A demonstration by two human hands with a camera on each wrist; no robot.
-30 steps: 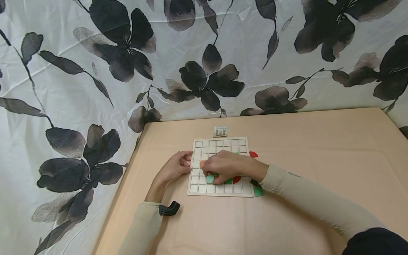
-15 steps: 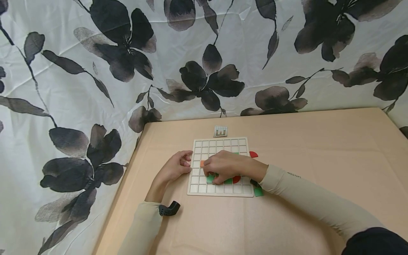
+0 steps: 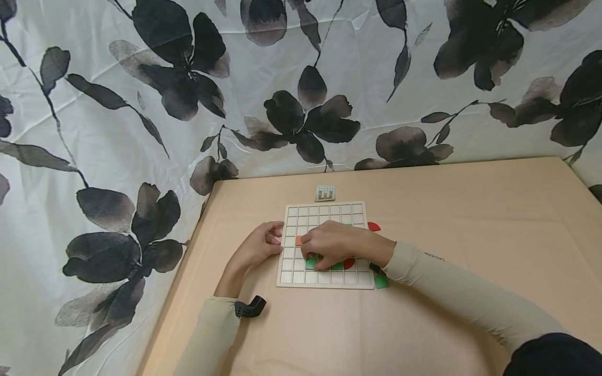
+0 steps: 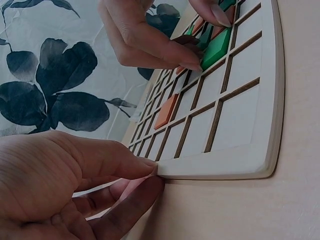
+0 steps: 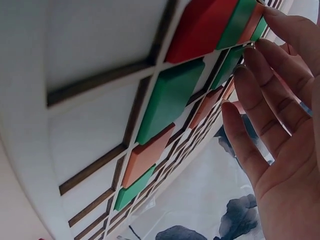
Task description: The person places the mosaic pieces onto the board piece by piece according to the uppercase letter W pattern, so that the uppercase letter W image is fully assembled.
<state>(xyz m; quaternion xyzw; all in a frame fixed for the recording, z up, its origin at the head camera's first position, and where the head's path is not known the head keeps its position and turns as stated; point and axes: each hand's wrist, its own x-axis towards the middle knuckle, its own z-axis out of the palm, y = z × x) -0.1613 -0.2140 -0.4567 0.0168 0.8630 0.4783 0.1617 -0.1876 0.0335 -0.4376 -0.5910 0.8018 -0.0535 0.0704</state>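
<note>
A white square grid board (image 3: 305, 279) lies on the table, with green, orange and red tiles in some of its cells. My left hand (image 3: 256, 245) grips the board's left edge, thumb and fingertip meeting there in the left wrist view. Over the lower middle of the board, my right hand (image 3: 334, 241) bends its fingers down and pinches at a green tile (image 5: 230, 67); the fingers partly hide it. Beside the thumb sits another green tile (image 4: 216, 49). Alone near the left side is an orange tile (image 4: 166, 111). A red tile (image 5: 200, 30) is close to the right wrist.
Just past the board's right edge lie a loose red rounded piece (image 3: 373, 226) and a loose green piece (image 3: 381, 281). Behind the board is a small card (image 3: 325, 193) with a grid pattern. A floral cloth (image 3: 305, 104) hangs behind the table (image 3: 470, 235).
Both hands and the board stay almost still; the right fingers shift very slightly over the tiles. The cloth at the far left drifts a little.
</note>
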